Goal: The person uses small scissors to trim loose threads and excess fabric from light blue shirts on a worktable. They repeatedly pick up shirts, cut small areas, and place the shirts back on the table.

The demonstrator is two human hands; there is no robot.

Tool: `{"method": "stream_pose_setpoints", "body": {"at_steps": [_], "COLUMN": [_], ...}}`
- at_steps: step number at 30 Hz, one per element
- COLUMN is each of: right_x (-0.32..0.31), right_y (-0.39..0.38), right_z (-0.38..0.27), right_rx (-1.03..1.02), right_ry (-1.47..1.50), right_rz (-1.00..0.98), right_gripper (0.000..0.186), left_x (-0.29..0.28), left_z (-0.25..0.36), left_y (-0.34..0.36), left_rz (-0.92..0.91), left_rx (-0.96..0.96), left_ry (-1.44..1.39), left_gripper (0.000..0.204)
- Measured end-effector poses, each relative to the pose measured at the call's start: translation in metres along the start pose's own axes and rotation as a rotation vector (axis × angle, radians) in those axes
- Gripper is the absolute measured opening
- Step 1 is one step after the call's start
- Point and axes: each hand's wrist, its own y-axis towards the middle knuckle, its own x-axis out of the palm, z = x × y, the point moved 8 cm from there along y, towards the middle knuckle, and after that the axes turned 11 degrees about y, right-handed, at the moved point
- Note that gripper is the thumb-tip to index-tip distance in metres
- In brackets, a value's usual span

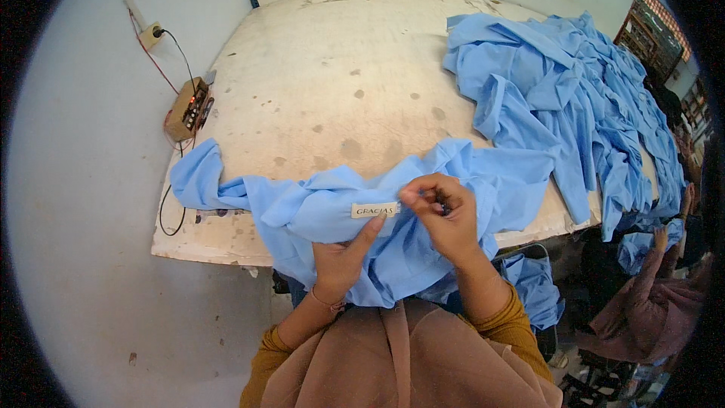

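A light blue garment (302,200) lies bunched along the table's near edge, part of it hanging over. On it is a small cream rectangular label (362,211) with dark lettering. My left hand (340,258) grips the cloth from below, its thumb pressed at the label's lower edge. Just past the label's right end, my right hand (451,219) is closed in a pinch, thumb against forefinger, close to the cloth. Something small and dark shows among its curled fingers; what it is, I cannot make out.
A large heap of blue garments (529,83) covers the worn table's (317,68) right side. By the left wall sits a small box with wires and lights (189,109), below a wall socket (151,34). At far right another person (649,310) handles blue cloth.
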Motion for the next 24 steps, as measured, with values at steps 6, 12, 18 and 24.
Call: {"method": "stream_pose_setpoints", "body": {"at_steps": [6,12,18,24], "right_x": [-0.015,0.004,0.010,0.009], "right_y": [-0.008,-0.015,-0.013,-0.013], "right_z": [-0.040,-0.030,-0.034,-0.038], "right_rx": [-0.243,-0.184,-0.206,-0.228], "right_ry": [-0.454,-0.685,-0.713,-0.719], "right_rz": [-0.022,-0.207,-0.214,-0.209], "right_gripper": [0.021,0.025,0.024,0.025], "left_x": [-0.004,0.000,-0.002,-0.003], "left_z": [0.003,0.006,0.008,0.006], "left_y": [0.000,-0.001,-0.002,-0.001], "left_rz": [-0.007,-0.039,-0.045,-0.051], "left_rx": [0.051,0.081,0.099,0.102], "left_ry": [0.037,0.036,0.039,0.056], "left_gripper": [0.027,0.025,0.026,0.026]}}
